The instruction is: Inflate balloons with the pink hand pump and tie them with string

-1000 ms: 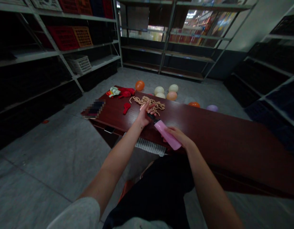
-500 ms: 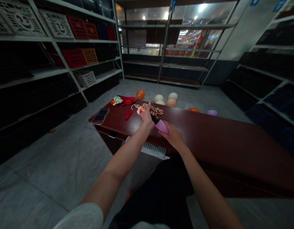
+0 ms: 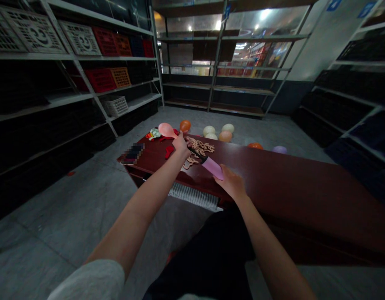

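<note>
Metal shelving [image 3: 86, 93] fills the upper left of the frame; on it you have red plastic crates [image 3: 100, 79], an orange crate [image 3: 120, 76] and white lattice crates [image 3: 115, 105]; what is inside them cannot be told. More shelving crosses the upper centre and right.

The long dark red wooden table [image 3: 273, 179] runs from the centre to the lower right. Its near edge passes just under your right hand; its far left corner sits by a blurred flat object [image 3: 132, 153]. Open grey floor lies to the left and lower left; the right stretch of the tabletop is bare.

Inflated balloons, orange, cream and purple [image 3: 217, 131], lie on the floor beyond the table's far edge.

A heap of tan uninflated balloons [image 3: 201, 147] lies on the table at centre, with red limp balloons [image 3: 168, 151] to its left.

Your right hand [image 3: 231, 183] is wrapped around the rear of the pink cylindrical hand pump [image 3: 212, 167]. Your left hand [image 3: 181, 146] is pinched at the pump's black nozzle, gripping the neck of a pink partly inflated balloon [image 3: 166, 130], centre, above the table.

Against half a second back: the balloon has swelled from a small limp bulb.
</note>
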Available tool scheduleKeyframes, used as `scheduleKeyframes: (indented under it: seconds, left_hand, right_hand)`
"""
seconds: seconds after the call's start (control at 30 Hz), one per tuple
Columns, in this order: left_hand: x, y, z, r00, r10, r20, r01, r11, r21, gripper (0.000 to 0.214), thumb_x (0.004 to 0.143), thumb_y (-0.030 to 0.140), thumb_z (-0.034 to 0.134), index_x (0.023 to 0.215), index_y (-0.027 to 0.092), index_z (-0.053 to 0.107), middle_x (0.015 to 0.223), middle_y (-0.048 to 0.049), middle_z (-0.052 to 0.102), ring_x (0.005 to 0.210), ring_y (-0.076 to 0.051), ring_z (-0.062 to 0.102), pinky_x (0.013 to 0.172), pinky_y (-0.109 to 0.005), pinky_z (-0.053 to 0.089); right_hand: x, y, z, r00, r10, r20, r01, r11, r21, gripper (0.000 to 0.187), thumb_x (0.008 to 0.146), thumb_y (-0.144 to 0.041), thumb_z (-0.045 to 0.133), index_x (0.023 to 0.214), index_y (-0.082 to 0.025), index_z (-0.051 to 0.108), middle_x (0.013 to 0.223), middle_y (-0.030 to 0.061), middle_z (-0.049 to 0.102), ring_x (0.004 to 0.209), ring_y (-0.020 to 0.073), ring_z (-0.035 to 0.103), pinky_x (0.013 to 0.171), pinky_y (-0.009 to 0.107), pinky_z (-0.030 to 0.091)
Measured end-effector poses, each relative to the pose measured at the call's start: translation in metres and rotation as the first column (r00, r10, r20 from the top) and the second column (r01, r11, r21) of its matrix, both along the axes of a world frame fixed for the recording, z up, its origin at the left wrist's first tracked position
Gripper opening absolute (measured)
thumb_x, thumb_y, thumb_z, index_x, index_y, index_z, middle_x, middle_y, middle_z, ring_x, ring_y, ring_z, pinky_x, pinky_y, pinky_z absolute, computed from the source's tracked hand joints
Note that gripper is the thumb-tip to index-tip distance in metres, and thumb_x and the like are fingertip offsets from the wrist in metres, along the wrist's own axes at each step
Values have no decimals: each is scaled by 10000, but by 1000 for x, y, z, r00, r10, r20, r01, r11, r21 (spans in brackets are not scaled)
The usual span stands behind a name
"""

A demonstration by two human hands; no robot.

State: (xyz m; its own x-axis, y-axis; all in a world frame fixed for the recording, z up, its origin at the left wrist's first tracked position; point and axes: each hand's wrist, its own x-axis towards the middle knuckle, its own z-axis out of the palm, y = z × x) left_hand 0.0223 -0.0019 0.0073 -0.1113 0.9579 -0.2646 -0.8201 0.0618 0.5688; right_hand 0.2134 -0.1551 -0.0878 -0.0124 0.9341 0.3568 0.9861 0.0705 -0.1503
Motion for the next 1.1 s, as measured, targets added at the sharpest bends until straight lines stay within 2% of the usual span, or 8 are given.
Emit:
scheduleKeyframes:
  seconds: [0.17,0.3,0.43,0.6,0.73,0.9,1.0,1.1]
  left_hand:
    - [-29,13,17,1000,10,-15,-10,999,48,410,994,524,621,777,195,507,525,78,342,364,-48,258,369,-188,196]
    - [-40,26,33,998,57,-20,-56,996,67,615,923,651,650,641,217,317,483,78,268,361,-65,244,364,-223,196]
    - [-28,31,40,992,119,-42,-114,988,108,693,892,684,668,614,225,228,466,80,218,365,-70,227,377,-243,204]
    - [5,26,40,988,146,-56,-133,973,191,684,928,663,637,606,221,226,467,78,220,370,-70,229,388,-244,201]
    - [33,15,32,994,76,-78,-60,978,198,666,958,655,595,592,219,250,456,71,236,363,-72,231,382,-240,204]
    - [64,-9,4,993,48,-105,-24,975,220,655,986,646,551,563,217,293,438,64,260,353,-70,249,377,-231,236]
    - [75,-20,-14,989,60,-133,-35,982,186,652,1007,636,514,550,220,307,430,62,264,343,-72,259,366,-234,231]
    - [76,-22,-23,985,80,-153,-64,992,105,634,996,645,529,564,227,328,443,61,294,341,-78,285,360,-238,241]
  right_hand:
    - [8,13,-10,997,46,59,-52,993,101,452,944,-378,638,1352,-186,606,1173,113,767,944,250,741,707,307,481]
    - [10,20,-18,997,75,-1,-74,977,198,436,954,-392,619,1338,-187,616,1157,100,770,942,241,738,705,305,483]
    - [14,24,-23,996,67,-57,-51,968,245,427,944,-370,623,1329,-183,617,1136,97,774,926,237,735,703,304,482]
    - [24,25,-28,996,-2,-87,26,963,268,451,900,-338,655,1325,-188,622,1121,91,777,894,242,734,693,310,473]
    - [27,25,-30,995,-17,-101,42,967,253,478,879,-346,656,1330,-191,615,1113,94,779,873,244,730,693,312,466]
    - [25,24,-28,995,-60,-78,76,972,223,506,868,-360,674,1338,-180,620,1131,107,778,868,251,729,677,309,452]
    - [23,22,-26,996,-73,-47,81,978,194,504,863,-349,685,1336,-186,628,1137,101,778,872,247,729,675,307,446]
    - [20,20,-24,997,-81,-15,82,981,173,499,864,-355,696,1332,-190,638,1136,97,781,869,245,733,671,303,441]
